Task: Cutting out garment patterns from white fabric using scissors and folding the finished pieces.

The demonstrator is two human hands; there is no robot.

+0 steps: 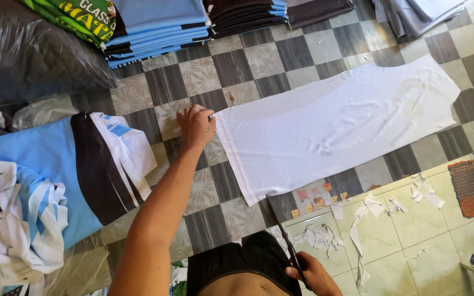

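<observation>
Scissors [282, 226] sit lowest in the view, closed in the grip of the right hand [311, 275], with the blades angled up toward the near corner of a long white fabric panel [330, 123]. That panel lies flat on the checkered tile floor [231, 66], stretching away to the right. The left hand [194, 126] reaches across and pinches the panel's far corner at its short edge between fingertips and thumb, seemingly to keep that edge taut and straight so the blades meet cloth that does not bunch or slide.

Just right of the scissors, narrow white fabric scraps [357, 219] lie strewn over the paler floor tiles, beside some small coloured paper squares [314, 200]. To the left a heap of light blue, black and white jersey pieces [56, 175] rests partly on clear plastic. Folded stacks of garments [160, 24] line the far edge, well apart from both hands, and an orange mesh pad [472, 187] lies at the right.
</observation>
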